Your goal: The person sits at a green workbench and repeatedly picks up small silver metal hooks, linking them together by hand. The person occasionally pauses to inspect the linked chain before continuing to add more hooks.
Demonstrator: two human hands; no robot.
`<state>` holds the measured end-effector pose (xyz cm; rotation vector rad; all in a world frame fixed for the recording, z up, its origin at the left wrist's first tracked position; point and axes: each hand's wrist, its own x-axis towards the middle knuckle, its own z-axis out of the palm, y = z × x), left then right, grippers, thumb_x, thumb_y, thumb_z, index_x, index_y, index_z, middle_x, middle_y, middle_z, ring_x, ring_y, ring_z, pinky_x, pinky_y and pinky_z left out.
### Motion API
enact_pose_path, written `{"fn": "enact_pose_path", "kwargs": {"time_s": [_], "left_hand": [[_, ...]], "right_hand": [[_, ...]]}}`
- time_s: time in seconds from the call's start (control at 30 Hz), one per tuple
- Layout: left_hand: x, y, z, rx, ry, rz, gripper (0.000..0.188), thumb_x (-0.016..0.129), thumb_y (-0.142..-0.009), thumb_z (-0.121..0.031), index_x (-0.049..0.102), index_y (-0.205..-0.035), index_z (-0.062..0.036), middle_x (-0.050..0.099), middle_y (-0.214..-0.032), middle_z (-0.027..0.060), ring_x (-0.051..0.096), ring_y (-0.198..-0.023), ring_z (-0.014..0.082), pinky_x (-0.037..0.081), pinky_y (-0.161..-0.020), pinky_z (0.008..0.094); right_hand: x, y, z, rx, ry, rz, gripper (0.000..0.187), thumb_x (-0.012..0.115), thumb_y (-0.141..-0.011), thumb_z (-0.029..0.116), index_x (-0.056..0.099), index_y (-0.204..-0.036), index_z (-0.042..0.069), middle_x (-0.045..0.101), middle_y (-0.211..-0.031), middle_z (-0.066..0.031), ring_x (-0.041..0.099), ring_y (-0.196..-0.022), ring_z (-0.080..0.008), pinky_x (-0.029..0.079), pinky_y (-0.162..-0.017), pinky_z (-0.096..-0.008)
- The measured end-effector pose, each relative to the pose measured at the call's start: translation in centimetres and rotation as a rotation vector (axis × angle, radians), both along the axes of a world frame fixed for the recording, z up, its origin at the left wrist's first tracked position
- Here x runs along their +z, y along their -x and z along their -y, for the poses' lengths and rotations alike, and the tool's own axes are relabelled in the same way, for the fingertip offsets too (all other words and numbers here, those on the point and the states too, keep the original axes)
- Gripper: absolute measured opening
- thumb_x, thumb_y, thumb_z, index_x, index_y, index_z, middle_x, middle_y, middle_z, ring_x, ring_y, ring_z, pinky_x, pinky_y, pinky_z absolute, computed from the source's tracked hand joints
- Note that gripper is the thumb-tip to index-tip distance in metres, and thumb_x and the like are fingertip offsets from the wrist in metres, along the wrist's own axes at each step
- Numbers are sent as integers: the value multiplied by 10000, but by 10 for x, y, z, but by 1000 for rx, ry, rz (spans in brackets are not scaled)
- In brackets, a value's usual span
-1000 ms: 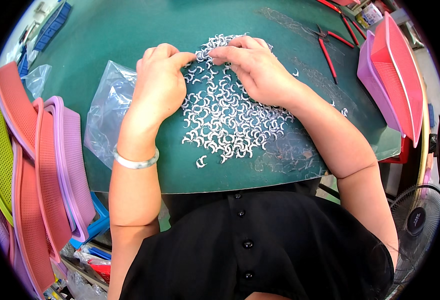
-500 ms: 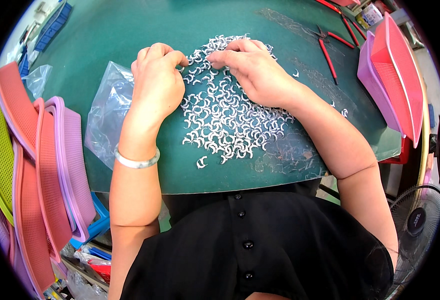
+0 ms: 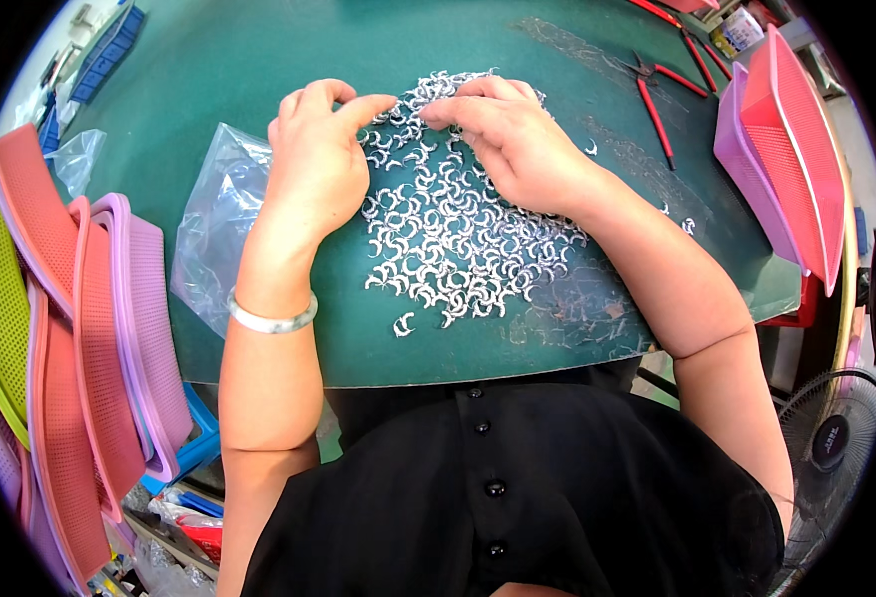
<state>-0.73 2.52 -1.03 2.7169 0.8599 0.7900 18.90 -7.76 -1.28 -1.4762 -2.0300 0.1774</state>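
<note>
**Shiny metal on a matt green top**

The small curved silvery metal pieces (image 3: 463, 234) are glinting on the dark green matt table mat (image 3: 259, 60), which is showing scuffed, greyish wear near its right edge. A thin, clear, crinkled plastic bag (image 3: 214, 229) is catching light by the left edge. Perforated plastic trays, pink and lilac (image 3: 781, 149), are looking smooth and semi-glossy.

Both hands, left hand (image 3: 317, 164) and right hand (image 3: 514, 144), cover part of the small white curved pieces (image 3: 463, 244); fingertip contents indiscernible.
</note>
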Motion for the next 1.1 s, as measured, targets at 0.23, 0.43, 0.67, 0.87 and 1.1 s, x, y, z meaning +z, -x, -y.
{"fn": "enact_pose_path", "kwargs": {"time_s": [0.23,0.43,0.67,0.87,1.1], "left_hand": [[-3,5,-6,67,29,-75,337,509,-779,24,729,-979,-134,595,-1063,110,502,-1092,299,362,-958,412],[-3,4,-6,73,-8,-76,305,520,-772,9,733,-951,-117,604,-1054,104,514,-1084,301,361,-960,419],[-1,2,-3,88,-26,-36,299,532,-767,13,731,-956,-104,602,-1071,115,519,-1077,305,360,-960,425],[1,4,-1,14,-42,-96,313,503,-799,27,718,-991,-95,597,-1087,118,514,-1091,306,372,-956,411],[1,4,-3,50,12,-62,301,494,-804,30,716,-972,-84,603,-1061,120,521,-1077,308,378,-952,407]], "right_hand": [[-1,0,0,-7,-71,-8,330,505,-834,-5,631,-1126,87,644,-1030,-109,541,-1074,-272,366,-957,-409],[-1,-1,0,-3,-78,-5,318,508,-831,-4,638,-1107,85,648,-1008,-102,546,-1062,-274,364,-959,-411],[-3,-2,-1,16,-77,-24,301,514,-832,2,647,-1087,92,647,-988,-90,545,-1058,-273,362,-960,-416],[-2,-2,-1,19,-64,-23,297,520,-832,2,652,-1079,100,646,-987,-82,545,-1060,-273,359,-965,-416],[-4,-3,-2,25,-72,-29,291,526,-831,2,659,-1069,106,644,-988,-79,543,-1072,-268,358,-967,-411]]}}
